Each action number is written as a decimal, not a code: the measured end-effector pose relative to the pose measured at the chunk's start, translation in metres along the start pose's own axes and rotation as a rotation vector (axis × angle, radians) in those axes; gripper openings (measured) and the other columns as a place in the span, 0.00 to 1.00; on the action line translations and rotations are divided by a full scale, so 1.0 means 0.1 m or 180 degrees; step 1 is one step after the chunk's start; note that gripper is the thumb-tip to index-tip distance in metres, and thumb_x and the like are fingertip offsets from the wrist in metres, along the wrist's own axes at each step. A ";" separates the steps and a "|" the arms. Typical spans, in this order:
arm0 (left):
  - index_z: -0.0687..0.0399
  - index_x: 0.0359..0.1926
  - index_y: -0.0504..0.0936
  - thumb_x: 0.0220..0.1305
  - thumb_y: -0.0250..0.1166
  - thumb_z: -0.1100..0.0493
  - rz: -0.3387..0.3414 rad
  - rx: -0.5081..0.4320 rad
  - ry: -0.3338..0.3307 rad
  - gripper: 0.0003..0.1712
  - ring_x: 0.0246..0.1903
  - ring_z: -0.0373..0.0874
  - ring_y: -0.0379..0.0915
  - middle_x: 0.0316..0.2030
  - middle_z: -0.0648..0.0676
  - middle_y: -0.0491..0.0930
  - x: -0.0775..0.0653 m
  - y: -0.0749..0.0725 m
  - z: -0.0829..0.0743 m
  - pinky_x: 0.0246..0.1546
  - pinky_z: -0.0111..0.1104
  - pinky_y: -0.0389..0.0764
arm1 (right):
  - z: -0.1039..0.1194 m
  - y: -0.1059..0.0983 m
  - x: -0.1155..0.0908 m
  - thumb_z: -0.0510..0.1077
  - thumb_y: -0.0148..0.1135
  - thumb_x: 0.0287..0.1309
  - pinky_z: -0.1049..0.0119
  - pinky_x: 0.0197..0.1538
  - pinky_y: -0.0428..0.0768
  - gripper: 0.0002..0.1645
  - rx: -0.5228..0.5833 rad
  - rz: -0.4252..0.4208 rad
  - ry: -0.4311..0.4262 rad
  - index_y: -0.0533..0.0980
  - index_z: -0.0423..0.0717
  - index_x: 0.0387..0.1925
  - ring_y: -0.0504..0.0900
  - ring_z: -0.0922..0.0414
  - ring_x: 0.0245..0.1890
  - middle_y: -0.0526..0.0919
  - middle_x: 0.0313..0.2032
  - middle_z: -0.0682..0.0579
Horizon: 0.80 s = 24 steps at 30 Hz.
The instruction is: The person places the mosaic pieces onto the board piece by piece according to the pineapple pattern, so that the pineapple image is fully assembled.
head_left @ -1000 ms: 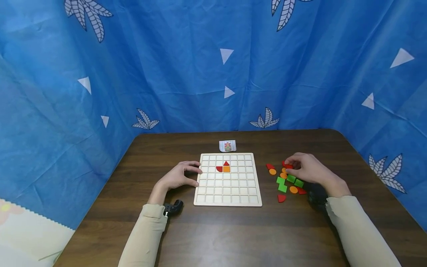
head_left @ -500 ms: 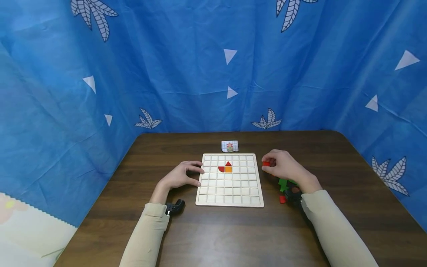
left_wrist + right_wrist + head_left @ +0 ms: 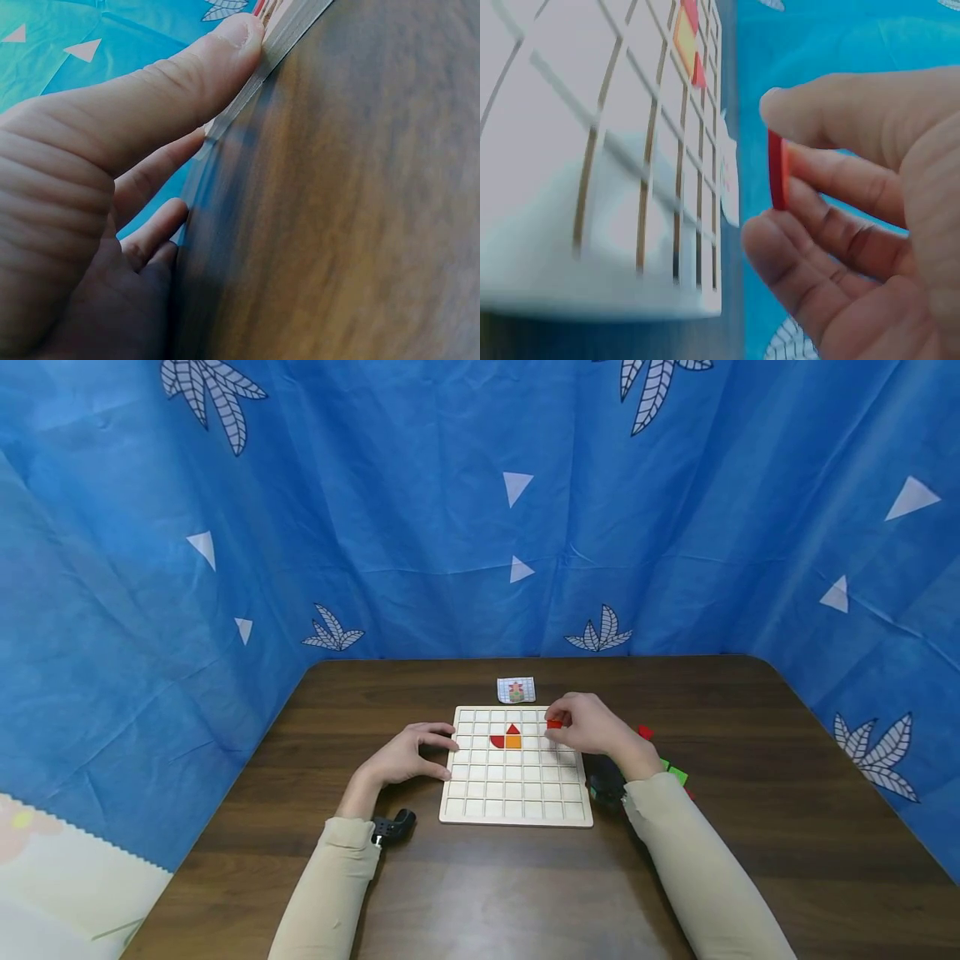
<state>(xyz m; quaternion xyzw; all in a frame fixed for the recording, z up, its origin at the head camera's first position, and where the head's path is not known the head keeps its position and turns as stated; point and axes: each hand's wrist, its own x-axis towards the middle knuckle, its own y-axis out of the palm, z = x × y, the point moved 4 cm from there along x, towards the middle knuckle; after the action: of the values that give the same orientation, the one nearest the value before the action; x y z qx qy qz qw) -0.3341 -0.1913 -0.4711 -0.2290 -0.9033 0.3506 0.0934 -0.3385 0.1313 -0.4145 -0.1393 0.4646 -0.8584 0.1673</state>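
A pale square grid board (image 3: 516,815) lies on the table. On it sit a red triangle (image 3: 513,729), an orange square (image 3: 513,742) and a red quarter-circle (image 3: 497,742). My left hand (image 3: 401,755) rests at the board's left edge; in the left wrist view its thumb (image 3: 202,71) lies along the rim, fingers spread and relaxed. Over the board's upper right part, my right hand (image 3: 596,727) pinches a thin flat red tile (image 3: 778,171) between thumb and fingers. The tile is held on edge above the grid, and its full outline is hidden.
Behind the board lies a small picture card (image 3: 516,690) with a coloured pattern. Loose tiles lie right of the board, partly hidden by the right arm; a red tile (image 3: 645,732) and a green tile (image 3: 678,775) show. A blue curtain (image 3: 450,527) hangs behind the table.
My right hand has moved left from the loose tiles to above the board, carrying the red tile. My left hand keeps its place at the board's edge. The head view has shifted slightly.
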 end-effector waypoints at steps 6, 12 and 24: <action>0.42 0.50 0.90 0.50 0.83 0.52 0.0006 0.0006 0.0025 0.23 0.73 0.56 0.58 0.68 0.51 0.74 0.00 0.00 -0.01 0.74 0.57 0.60 | 0.13 0.17 0.13 0.45 0.75 0.58 0.63 0.41 0.79 0.12 0.0079 0.0113 0.0125 0.86 0.44 0.42 0.76 0.54 0.37 0.83 0.36 0.51; 0.42 0.50 0.90 0.50 0.83 0.52 0.0006 0.0005 0.0005 0.24 0.74 0.57 0.57 0.69 0.52 0.74 0.01 0.00 -0.02 0.74 0.58 0.60 | 0.16 0.33 0.18 0.44 0.74 0.58 0.62 0.44 0.79 0.12 0.0049 0.0227 0.0240 0.86 0.46 0.44 0.77 0.54 0.39 0.84 0.38 0.52; 0.40 0.49 0.91 0.49 0.83 0.52 0.0005 -0.0015 -0.0048 0.23 0.73 0.55 0.57 0.69 0.51 0.74 0.00 0.00 0.00 0.74 0.57 0.60 | 0.18 0.42 0.19 0.43 0.74 0.59 0.60 0.48 0.79 0.14 0.0015 0.0291 0.0393 0.86 0.47 0.47 0.76 0.53 0.42 0.82 0.39 0.52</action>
<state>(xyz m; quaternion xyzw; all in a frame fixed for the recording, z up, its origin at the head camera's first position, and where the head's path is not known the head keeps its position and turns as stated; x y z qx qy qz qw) -0.3343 -0.1912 -0.4714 -0.2272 -0.9046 0.3503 0.0859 -0.3418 0.0886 -0.4394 -0.0643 0.4778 -0.8579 0.1777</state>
